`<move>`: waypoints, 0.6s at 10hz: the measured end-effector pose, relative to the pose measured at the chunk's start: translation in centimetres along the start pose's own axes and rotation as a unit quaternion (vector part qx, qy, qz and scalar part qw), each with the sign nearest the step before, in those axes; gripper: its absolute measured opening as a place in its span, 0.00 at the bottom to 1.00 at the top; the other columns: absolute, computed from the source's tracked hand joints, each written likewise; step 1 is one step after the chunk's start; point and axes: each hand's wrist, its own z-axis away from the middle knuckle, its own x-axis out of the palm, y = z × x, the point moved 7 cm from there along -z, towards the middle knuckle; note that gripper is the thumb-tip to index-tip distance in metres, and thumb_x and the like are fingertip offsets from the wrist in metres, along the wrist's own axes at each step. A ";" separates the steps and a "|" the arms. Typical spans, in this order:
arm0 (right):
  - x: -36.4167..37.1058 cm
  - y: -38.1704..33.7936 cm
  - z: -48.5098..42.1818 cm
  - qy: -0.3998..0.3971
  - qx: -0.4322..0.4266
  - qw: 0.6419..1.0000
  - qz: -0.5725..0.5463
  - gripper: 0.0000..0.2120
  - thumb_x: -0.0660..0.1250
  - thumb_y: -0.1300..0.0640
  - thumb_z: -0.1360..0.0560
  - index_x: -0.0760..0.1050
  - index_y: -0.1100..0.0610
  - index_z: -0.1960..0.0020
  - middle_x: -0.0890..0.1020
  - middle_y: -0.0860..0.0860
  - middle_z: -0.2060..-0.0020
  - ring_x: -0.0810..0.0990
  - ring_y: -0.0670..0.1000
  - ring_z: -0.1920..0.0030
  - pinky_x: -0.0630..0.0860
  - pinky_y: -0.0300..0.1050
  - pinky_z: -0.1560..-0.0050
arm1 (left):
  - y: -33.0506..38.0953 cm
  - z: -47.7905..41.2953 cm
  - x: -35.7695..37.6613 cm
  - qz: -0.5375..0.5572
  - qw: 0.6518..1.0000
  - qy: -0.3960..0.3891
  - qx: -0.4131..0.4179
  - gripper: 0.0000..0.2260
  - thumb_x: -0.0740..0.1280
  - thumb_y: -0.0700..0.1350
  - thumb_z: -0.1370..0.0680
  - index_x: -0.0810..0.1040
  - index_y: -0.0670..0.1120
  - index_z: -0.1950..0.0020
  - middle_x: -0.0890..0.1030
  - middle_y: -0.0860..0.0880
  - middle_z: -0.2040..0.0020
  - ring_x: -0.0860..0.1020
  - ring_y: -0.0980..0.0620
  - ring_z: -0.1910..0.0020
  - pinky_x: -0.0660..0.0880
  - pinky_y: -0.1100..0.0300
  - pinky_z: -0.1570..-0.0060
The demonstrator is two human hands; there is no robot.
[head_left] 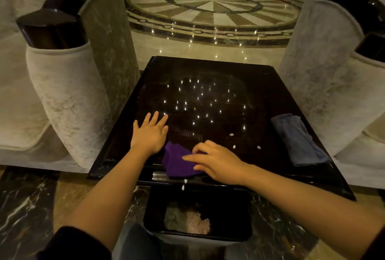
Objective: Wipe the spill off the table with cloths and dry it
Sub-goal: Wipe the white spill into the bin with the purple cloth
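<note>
A glossy black square table (208, 68) fills the middle of the view. A purple cloth (177, 160) lies at its near edge under my right hand (216, 160), whose fingers press on it. My left hand (150, 133) rests flat on the tabletop, fingers spread, just left of the cloth. Small white bits (234, 146) of the spill lie to the right of my right hand, and two more white bits (184, 183) are at or dropping off the near edge. A folded grey-blue cloth (298, 140) lies at the table's right edge.
A black bin (235, 236) with crumpled waste inside stands on the floor right below the table's near edge. Pale upholstered armchairs (68, 93) with dark arm caps flank the table on both sides. Polished marble floor stretches beyond.
</note>
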 end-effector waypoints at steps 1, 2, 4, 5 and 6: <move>0.0 -2.0 1.5 0.016 -0.058 0.998 0.023 0.16 0.63 0.57 0.25 0.72 0.55 0.37 0.78 0.60 0.46 0.76 0.60 0.50 0.75 0.51 0.52 | -0.5 -0.1 0.1 0.004 1.000 -0.006 -0.006 0.22 0.45 0.53 0.19 0.49 0.53 0.25 0.49 0.48 0.22 0.45 0.47 0.24 0.44 0.41 0.27; 0.6 -3.2 2.8 0.024 -0.080 0.997 0.001 0.16 0.64 0.57 0.25 0.73 0.56 0.38 0.80 0.59 0.49 0.77 0.59 0.52 0.77 0.49 0.54 | -1.2 0.1 0.2 0.004 1.000 -0.012 -0.012 0.22 0.44 0.53 0.19 0.49 0.53 0.25 0.48 0.48 0.22 0.45 0.47 0.24 0.44 0.41 0.27; -5.5 0.3 2.3 0.164 0.028 0.981 -0.095 0.17 0.62 0.60 0.25 0.71 0.59 0.37 0.78 0.61 0.48 0.74 0.59 0.48 0.71 0.49 0.45 | -2.4 0.3 0.0 0.001 1.000 -0.009 -0.021 0.22 0.45 0.53 0.19 0.49 0.54 0.25 0.49 0.48 0.22 0.45 0.47 0.24 0.44 0.42 0.27; -8.6 4.0 2.3 0.220 0.094 0.965 -0.104 0.17 0.62 0.62 0.25 0.70 0.60 0.36 0.77 0.62 0.47 0.73 0.60 0.46 0.68 0.48 0.43 | -2.3 0.2 0.1 0.001 1.000 -0.008 -0.020 0.22 0.44 0.53 0.19 0.49 0.54 0.25 0.48 0.48 0.22 0.45 0.47 0.24 0.44 0.42 0.27; -10.6 10.0 1.8 0.241 0.191 0.949 -0.074 0.18 0.61 0.59 0.23 0.67 0.58 0.34 0.75 0.61 0.44 0.71 0.59 0.43 0.66 0.46 0.43 | -2.4 0.0 0.2 -0.003 1.000 -0.008 -0.020 0.22 0.44 0.53 0.19 0.49 0.54 0.25 0.48 0.48 0.22 0.45 0.47 0.24 0.44 0.42 0.27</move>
